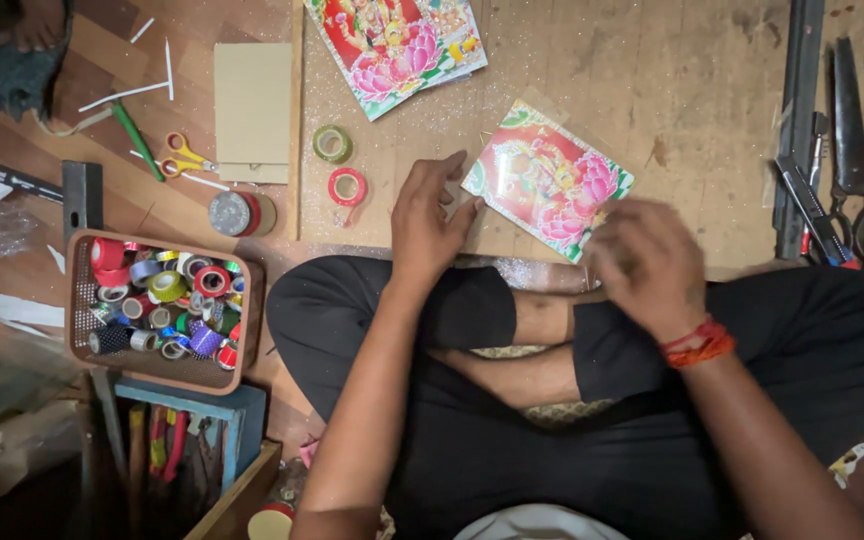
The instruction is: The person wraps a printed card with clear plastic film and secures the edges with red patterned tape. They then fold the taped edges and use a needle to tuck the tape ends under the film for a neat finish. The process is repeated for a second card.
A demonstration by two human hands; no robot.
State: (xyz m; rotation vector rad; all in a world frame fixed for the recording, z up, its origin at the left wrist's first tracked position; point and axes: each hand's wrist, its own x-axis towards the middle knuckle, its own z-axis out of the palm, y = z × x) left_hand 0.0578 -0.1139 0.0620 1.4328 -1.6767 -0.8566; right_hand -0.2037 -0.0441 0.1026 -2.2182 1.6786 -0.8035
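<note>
Head view: the left hand [430,215] lies flat, fingers spread, touching the colourful picture card [549,180]; the right hand [647,262], blurred, curls at its near corner, grip unclear.

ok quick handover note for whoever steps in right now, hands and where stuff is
Left hand: fingers spread, pressing the left edge of the small pink floral print on the wooden board.
Right hand: blurred at the print's lower right corner; grip unclear.
Nearby: red tape roll, green tape roll, basket of tape rolls, scissors, larger print.
Done: print laid flat. No tape visible on it yet.
</note>
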